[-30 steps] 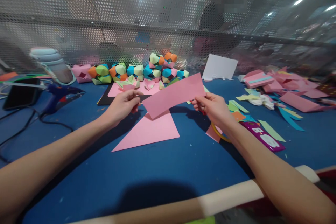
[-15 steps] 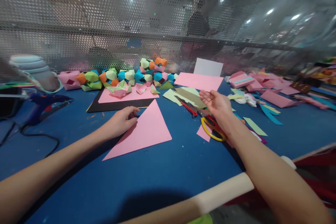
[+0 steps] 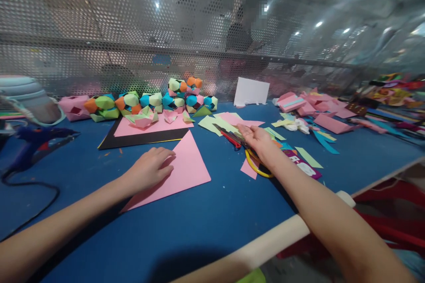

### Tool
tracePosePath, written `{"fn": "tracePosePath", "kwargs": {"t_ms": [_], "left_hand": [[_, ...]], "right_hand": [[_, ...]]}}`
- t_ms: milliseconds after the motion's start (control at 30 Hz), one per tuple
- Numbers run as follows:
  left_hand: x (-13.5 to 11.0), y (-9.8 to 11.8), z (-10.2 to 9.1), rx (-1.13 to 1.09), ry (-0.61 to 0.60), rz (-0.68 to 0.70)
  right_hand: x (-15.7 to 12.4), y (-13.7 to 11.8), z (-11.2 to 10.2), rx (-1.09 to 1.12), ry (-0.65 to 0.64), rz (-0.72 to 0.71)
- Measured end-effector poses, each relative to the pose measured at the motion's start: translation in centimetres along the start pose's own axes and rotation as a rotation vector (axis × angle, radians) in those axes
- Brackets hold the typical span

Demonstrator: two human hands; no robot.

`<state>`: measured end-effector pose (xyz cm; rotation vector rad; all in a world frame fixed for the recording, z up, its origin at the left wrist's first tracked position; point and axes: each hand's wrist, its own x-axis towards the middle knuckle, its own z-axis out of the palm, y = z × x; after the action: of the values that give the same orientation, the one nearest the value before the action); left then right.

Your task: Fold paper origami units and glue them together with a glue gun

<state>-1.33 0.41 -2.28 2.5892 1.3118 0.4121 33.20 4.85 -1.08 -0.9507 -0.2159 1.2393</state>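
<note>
My left hand (image 3: 151, 170) lies on the left side of a pink paper triangle (image 3: 186, 170), fingers loosely spread. My right hand (image 3: 257, 139) is open, palm turned partly up, above yellow-handled scissors (image 3: 251, 166) whose handles it partly hides. Close to its fingertips is a pair of red-handled scissors (image 3: 230, 138). Pale green paper pieces (image 3: 210, 124) and pink paper (image 3: 229, 117) lie just beyond. A small pink scrap (image 3: 248, 169) sits beside the yellow handle.
Folded paper balls (image 3: 151, 102) line the back, behind pink paper on a black sheet (image 3: 142, 140). A glue gun (image 3: 40, 141) and cup (image 3: 33, 101) are at left. A white card (image 3: 252, 91) stands at the back. Pink folded pieces (image 3: 315, 104) pile up at right. A pale tube (image 3: 265, 245) runs along the front.
The pink sheet in front of the white card has dropped lower, onto the green pieces, uncovering the card. My left hand rests further over the triangle. The view has shifted right.
</note>
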Motion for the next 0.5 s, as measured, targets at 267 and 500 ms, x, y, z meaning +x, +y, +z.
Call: {"fn": "tracePosePath", "kwargs": {"t_ms": [267,500], "left_hand": [[-0.2,0.7,0.4,-0.06,0.041,-0.013],[0.1,1.7,0.3,-0.359,0.133,-0.177]], "right_hand": [[-3.5,0.1,1.9,-0.098,-0.144,0.073],[-7.4,5.6,2.9,-0.708,-0.517,-0.112]]}}
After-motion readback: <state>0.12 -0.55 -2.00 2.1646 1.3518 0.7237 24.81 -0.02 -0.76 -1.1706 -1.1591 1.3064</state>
